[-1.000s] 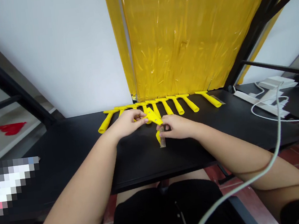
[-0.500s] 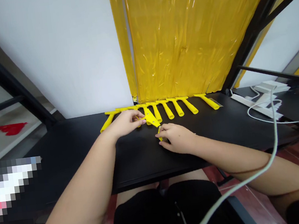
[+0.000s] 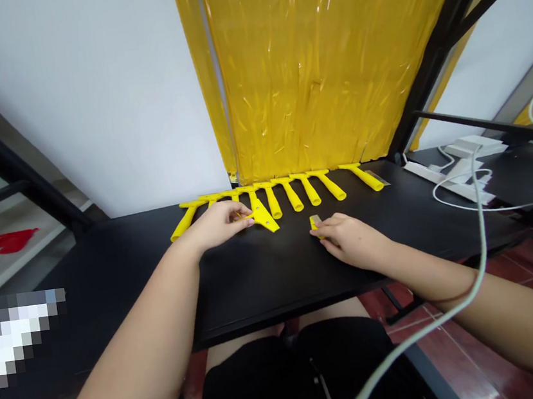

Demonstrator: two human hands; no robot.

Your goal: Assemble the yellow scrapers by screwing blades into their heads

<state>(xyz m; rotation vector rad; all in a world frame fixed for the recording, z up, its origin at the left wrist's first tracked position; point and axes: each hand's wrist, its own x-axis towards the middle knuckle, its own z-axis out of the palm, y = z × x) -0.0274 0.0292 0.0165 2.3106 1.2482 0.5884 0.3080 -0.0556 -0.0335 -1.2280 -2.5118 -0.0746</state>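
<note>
My left hand [image 3: 223, 224] is closed around the handle of a yellow scraper [image 3: 263, 216], with its flat, screw-studded head pointing right. To the right, my right hand [image 3: 351, 237] pinches a small yellow piece with a pale greyish end [image 3: 316, 221]; the fingers cover most of it. A gap of black tabletop [image 3: 257, 278] lies between the two. Behind my hands, several more yellow scrapers stand in a row along the back edge, handles toward me. The rightmost scraper [image 3: 365, 177] has a clear or metallic strip at its head.
A white power strip [image 3: 449, 182] with adapters and cables lies at the right. A pale cable [image 3: 481, 231] hangs across the right foreground. Yellow plastic film [image 3: 328, 69] and a white panel [image 3: 89, 98] rise behind the table. A red object [image 3: 8, 242] rests on a left shelf.
My right hand has moved right, away from the scraper, carrying the small yellow piece. My left hand still holds the scraper, slightly lower and further left. The view has shifted slightly.
</note>
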